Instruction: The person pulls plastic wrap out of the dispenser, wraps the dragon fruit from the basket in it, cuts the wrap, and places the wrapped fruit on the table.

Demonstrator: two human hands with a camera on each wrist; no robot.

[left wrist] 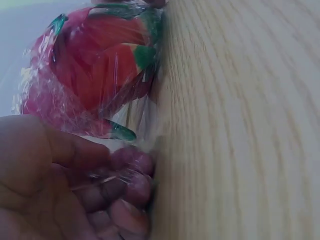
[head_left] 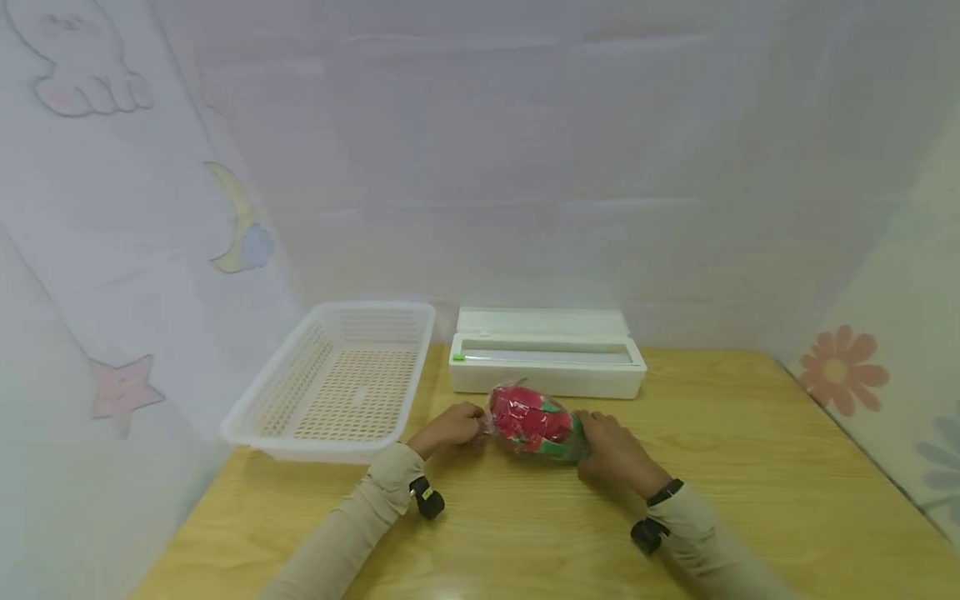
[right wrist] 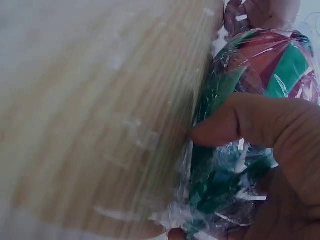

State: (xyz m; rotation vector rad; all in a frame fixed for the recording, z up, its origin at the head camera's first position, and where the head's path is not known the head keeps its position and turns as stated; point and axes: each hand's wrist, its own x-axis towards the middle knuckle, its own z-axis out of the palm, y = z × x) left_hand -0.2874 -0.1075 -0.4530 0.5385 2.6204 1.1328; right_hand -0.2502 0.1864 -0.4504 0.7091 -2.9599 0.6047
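A dragon fruit (head_left: 531, 417), pinkish red with green tips, lies on the table wrapped in clear cling film. At its left end my left hand (head_left: 456, 427) pinches a gathered bit of the film; in the left wrist view the film (left wrist: 112, 175) runs between thumb and curled fingers. My right hand (head_left: 617, 450) holds the other end, where the green tips are. The right wrist view has the thumb (right wrist: 220, 127) lying across the wrapped dragon fruit (right wrist: 265, 65), with crumpled film below it; the other fingers are mostly hidden.
Behind the fruit stands a white cling film dispenser box (head_left: 547, 382) with its lid (head_left: 543, 321) raised and a green slider (head_left: 458, 357) at its left. A white plastic basket (head_left: 330, 450) sits at the left. Wood-grain table (head_left: 750, 467); a printed cloth backdrop (head_left: 480, 167) encloses it.
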